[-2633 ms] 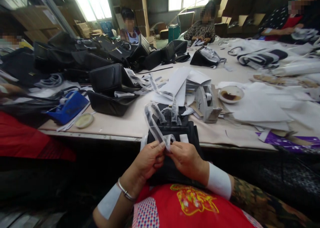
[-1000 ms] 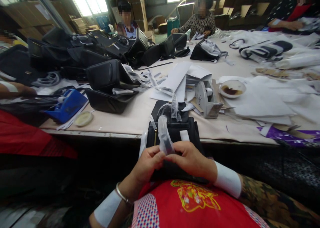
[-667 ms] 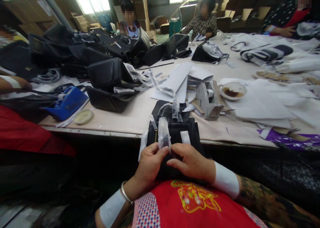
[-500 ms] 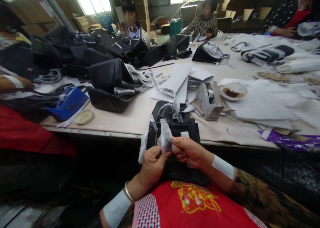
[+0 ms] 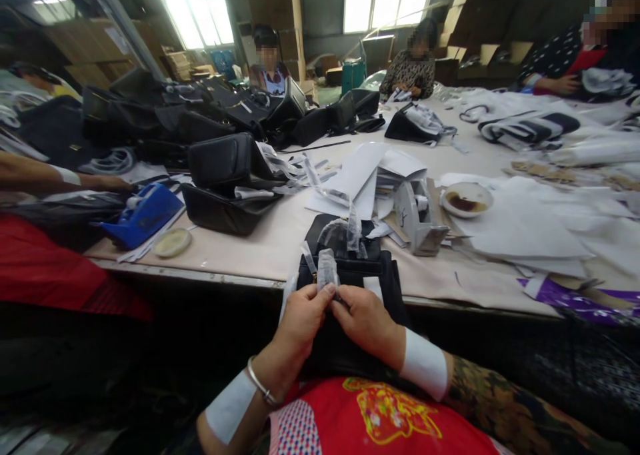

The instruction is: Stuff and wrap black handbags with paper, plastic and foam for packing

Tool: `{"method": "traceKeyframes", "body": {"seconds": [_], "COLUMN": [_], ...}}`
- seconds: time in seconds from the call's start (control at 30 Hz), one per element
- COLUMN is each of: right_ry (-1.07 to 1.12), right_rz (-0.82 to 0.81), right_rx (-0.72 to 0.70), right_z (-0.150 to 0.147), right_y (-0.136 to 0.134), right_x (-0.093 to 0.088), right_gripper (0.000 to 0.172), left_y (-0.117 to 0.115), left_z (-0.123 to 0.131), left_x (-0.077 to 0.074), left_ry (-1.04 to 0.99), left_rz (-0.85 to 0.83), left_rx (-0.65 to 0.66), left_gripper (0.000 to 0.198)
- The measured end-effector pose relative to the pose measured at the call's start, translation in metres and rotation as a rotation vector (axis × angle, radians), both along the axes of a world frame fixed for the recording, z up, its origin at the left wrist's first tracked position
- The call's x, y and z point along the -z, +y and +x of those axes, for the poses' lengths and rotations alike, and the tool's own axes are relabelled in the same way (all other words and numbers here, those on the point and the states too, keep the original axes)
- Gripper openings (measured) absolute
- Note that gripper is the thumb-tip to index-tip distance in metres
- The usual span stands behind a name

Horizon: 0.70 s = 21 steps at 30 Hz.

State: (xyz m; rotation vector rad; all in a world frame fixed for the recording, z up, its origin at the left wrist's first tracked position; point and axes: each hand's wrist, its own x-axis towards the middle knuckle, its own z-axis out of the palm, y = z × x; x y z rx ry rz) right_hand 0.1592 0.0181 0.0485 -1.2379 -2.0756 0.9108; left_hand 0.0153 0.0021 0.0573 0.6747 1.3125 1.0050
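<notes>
Fingertips [image 5: 326,294] hide the wrap's [image 5: 327,270] lower end. The left hand [image 5: 299,325] and right hand [image 5: 367,322] pinch it tight over the bag [image 5: 373,268] at the bench [image 5: 240,255] edge. Less wrap shows than before.

Worn on the head, the one camera looked forward and down, close above the left hand [image 5: 299,323] and right hand [image 5: 367,322], table [image 5: 270,245] beyond.

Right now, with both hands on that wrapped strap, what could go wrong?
The thin plastic-wrapped strap, pinched between the left hand and right hand, could tear or slip. The black bag hangs over the edge of the table toward the lap, so it might slide off.
</notes>
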Motion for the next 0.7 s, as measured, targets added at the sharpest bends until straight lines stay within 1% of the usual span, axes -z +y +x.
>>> {"method": "traceKeyframes", "body": {"seconds": [0.03,0.1,0.13,0.2,0.23,0.27,0.3,0.37,0.4,0.43,0.47,0.5,0.57,0.6,0.63,0.7], "right_ry": [-0.026,-0.026,-0.01,0.055,0.11,0.182,0.271,0.467,0.553,0.623,0.678,0.719,0.767,0.776,0.777,0.759], "right_rz": [0.062,0.106,0.091,-0.02,-0.113,-0.222,-0.337,-0.565,-0.671,-0.77,-0.863,-0.944,-1.052,-1.078,-1.092,-1.093], "right_rx": [-0.007,-0.009,-0.002,0.015,0.02,0.024,0.027,0.039,0.047,0.054,0.06,0.067,0.083,0.09,0.097,0.102], "right_z": [0.001,0.003,0.003,0.004,0.004,0.003,0.003,0.002,0.001,0.0,0.0,-0.001,-0.003,-0.004,-0.005,-0.006], "right_y": [-0.001,-0.002,-0.001,0.002,0.004,0.005,0.006,0.007,0.006,0.005,0.003,0.002,-0.001,-0.002,-0.003,-0.004], "right_x": [0.002,0.003,0.002,-0.003,-0.006,-0.01,-0.014,-0.021,-0.023,-0.025,-0.025,-0.025,-0.024,-0.024,-0.023,-0.023], "right_gripper": [0.021,0.02,0.021,0.025,0.026,0.026,0.026,0.028,0.03,0.033,0.035,0.037,0.04,0.042,0.042,0.043], "left_y": [-0.001,-0.002,-0.003,-0.002,-0.001,0.001,0.002,0.003,0.003,0.0,-0.003,-0.006,-0.014,-0.018,-0.02,-0.023], "left_z": [0.004,0.008,0.008,0.002,-0.006,-0.015,-0.027,-0.052,-0.064,-0.075,-0.082,-0.086,-0.087,-0.084,-0.081,-0.075], "left_x": [0.002,0.002,0.0,-0.008,-0.012,-0.016,-0.019,-0.018,-0.014,-0.008,-0.001,0.006,0.018,0.02,0.021,0.016], "left_ry": [-0.036,-0.129,-0.162,-0.134,-0.055,0.07,0.232,0.616,0.788,0.913,0.983,0.998,0.954,0.955,0.987,1.057], "left_rz": [0.007,0.013,0.01,0.013,0.035,0.078,0.144,0.295,0.343,0.356,0.338,0.3,0.221,0.205,0.209,0.244], "left_rx": [-0.032,-0.071,-0.067,0.023,0.081,0.121,0.124,0.029,-0.025,-0.042,-0.018,0.04,0.157,0.18,0.176,0.132], "left_gripper": [0.044,0.044,0.044,0.043,0.043,0.043,0.043,0.037,0.033,0.03,0.028,0.028,0.027,0.026,0.024,0.018]}}
